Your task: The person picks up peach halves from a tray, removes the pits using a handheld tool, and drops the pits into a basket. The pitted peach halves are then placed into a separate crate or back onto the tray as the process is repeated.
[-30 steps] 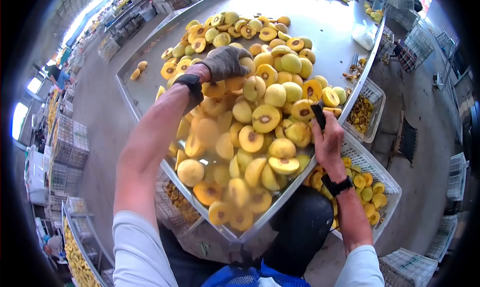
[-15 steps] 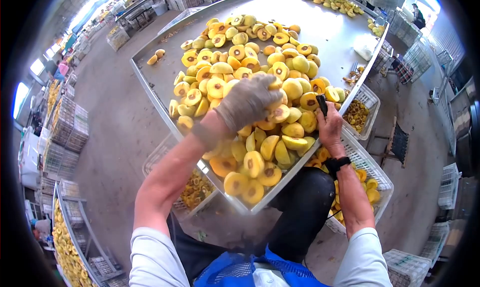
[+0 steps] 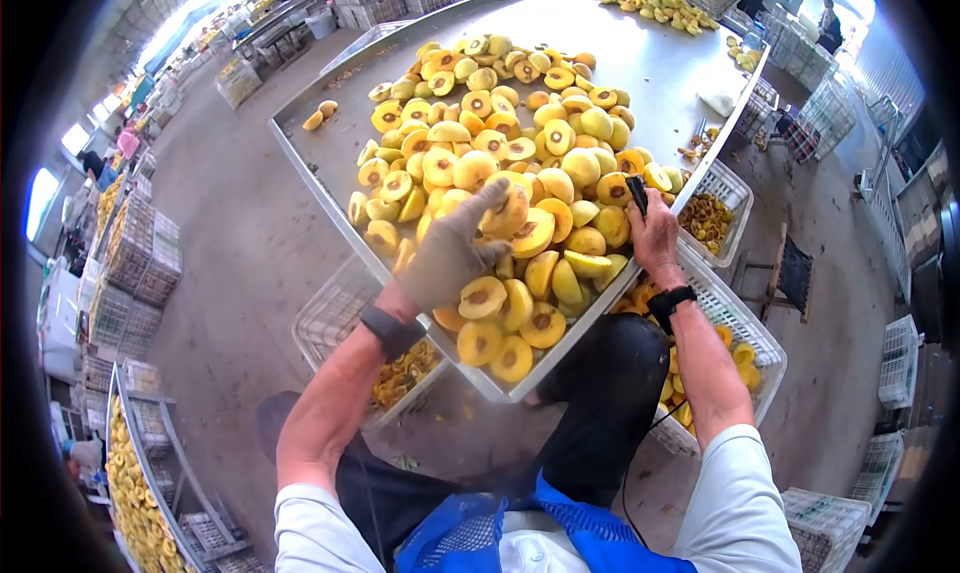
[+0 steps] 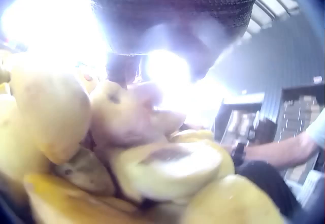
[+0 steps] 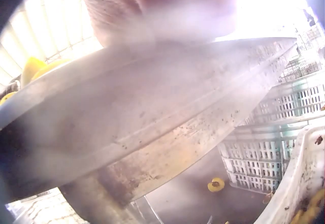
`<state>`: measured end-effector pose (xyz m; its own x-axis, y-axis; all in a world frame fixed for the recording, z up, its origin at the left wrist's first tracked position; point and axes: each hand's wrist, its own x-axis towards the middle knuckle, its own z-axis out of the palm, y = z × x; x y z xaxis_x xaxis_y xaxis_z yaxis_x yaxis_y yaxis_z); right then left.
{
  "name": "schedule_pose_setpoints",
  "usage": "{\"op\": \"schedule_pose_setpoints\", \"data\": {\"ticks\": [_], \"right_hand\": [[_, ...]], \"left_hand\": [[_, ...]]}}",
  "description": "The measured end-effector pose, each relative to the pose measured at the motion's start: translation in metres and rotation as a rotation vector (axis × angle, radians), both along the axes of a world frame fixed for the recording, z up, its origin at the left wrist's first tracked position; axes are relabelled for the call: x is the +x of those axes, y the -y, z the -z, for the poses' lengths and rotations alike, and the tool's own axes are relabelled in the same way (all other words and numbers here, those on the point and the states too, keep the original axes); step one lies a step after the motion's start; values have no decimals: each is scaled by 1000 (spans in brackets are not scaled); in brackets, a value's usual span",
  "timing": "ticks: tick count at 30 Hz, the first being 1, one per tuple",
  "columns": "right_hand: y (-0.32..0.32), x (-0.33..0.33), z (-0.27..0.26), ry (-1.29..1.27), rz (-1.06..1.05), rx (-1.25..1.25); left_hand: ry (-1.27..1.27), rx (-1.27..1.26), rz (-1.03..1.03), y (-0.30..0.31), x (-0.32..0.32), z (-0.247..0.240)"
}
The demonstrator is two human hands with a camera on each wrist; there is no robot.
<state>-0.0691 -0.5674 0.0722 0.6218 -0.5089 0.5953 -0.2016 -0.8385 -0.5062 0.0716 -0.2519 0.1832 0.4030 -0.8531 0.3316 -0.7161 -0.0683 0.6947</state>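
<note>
Left hand point(image 3: 448, 258): gloved, blurred in the head view, over the near left part of the bench point(image 3: 665, 78). Its fingers and thumb hold a fruit half point(image 3: 510, 213) at the fingertips, above the pile. Right hand point(image 3: 655, 241): bare, at the bench's right edge, fingers curled round a black handle point(image 3: 636, 192); whatever the handle carries cannot be made out.

The fruit pile point(image 3: 480, 143), yellow halves lying both cut face up and skin up, spreads beyond the left hand and fills the space between the two hands. Two loose pieces point(image 3: 320, 115) lie well apart from it, beyond and left of the left hand.

Below the right hand stands a white crate point(image 3: 768, 358) holding fruit; just beyond and to the right of that hand, a second crate point(image 3: 742, 195) holds darker scraps. Below the left hand, a third crate point(image 3: 325, 308) also contains scraps. A black band point(image 3: 671, 306) encircles the right wrist.
</note>
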Motion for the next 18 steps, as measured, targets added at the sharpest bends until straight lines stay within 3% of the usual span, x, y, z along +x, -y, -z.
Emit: {"op": "schedule_pose_setpoints", "data": {"ticks": [1, 6, 10, 13, 18], "right_hand": [[0, 0, 0, 6, -4, -7], [-1, 0, -2, -25, 4, 19], [-1, 0, -2, 23, -18, -11], [-3, 0, -4, -2, 15, 29], [-1, 0, 1, 50, -32, 29]], "left_hand": [[-230, -8, -107, 0, -2, -3], [139, 97, -159, 19, 24, -1], [68, 195, -82, 26, 34, -16], [66, 425, -109, 35, 30, -33], [100, 279, -117, 43, 11, -20]]}}
